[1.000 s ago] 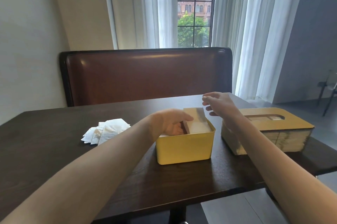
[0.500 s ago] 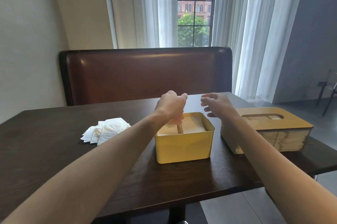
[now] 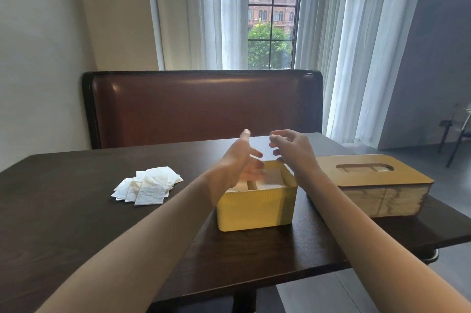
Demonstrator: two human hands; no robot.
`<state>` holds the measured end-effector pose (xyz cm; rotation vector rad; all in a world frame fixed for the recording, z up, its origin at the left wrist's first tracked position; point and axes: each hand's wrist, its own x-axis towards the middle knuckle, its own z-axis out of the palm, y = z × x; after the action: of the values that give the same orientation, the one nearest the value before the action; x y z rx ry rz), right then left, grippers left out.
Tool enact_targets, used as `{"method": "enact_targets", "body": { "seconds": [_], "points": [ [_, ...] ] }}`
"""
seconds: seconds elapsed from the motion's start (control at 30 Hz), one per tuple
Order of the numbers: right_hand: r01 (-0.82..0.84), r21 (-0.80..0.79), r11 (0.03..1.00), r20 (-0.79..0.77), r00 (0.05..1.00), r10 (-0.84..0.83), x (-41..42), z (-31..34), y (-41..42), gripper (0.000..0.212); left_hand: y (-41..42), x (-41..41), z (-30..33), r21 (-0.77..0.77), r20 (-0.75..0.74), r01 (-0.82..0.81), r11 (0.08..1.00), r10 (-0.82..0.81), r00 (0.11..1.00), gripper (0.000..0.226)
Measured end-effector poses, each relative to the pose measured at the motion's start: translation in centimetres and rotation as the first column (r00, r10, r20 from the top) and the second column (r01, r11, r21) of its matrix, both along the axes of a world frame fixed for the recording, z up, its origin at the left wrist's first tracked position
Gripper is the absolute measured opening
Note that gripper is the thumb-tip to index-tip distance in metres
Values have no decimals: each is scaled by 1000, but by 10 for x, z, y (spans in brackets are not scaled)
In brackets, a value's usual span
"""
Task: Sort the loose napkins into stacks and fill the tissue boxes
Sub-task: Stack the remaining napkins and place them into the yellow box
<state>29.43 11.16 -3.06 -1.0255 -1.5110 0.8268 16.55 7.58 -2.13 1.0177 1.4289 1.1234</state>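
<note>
Hands hover over the open yellow box [image 3: 256, 207] in the head view, the only view: the left hand [image 3: 243, 163] with fingers spread and grip released, the right hand [image 3: 293, 148] loosely curled, also grasping nothing. White napkins already lie inside that box, apparently in two stacks either side of a divider. The lidded tissue box [image 3: 369, 185] sits just to its right. Loose napkins [image 3: 149, 185] lie fanned on the table [image 3: 63, 223] well to the left. Filling seems under way; the next move likely calls for reaching left to gather that pile.
</note>
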Motion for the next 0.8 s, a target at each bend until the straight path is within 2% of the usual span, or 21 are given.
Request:
{"method": "enact_targets", "body": {
  "seconds": [0.1,0.27,0.47,0.7,0.8],
  "points": [
    [-5,50,999,-90,996,9,-12,2,-13,7,-11,-16,-1,214,7,-166,963,169,986,68],
    [-74,58,996,-188,979,84,-48,8,-34,13,-26,-56,0,358,32,-355,864,369,929,63],
    [-231,-17,973,-245,944,220,-110,15,-57,26,-44,-110,1,402,53,-482,779,505,861,66],
    [-322,-124,939,-251,925,284,-186,3,-64,28,-54,-170,-21,362,60,-569,738,591,804,65],
    [-317,-201,927,-262,929,261,-214,-16,-59,36,-59,-197,-36,353,76,-614,705,633,770,62]
  ]
}}
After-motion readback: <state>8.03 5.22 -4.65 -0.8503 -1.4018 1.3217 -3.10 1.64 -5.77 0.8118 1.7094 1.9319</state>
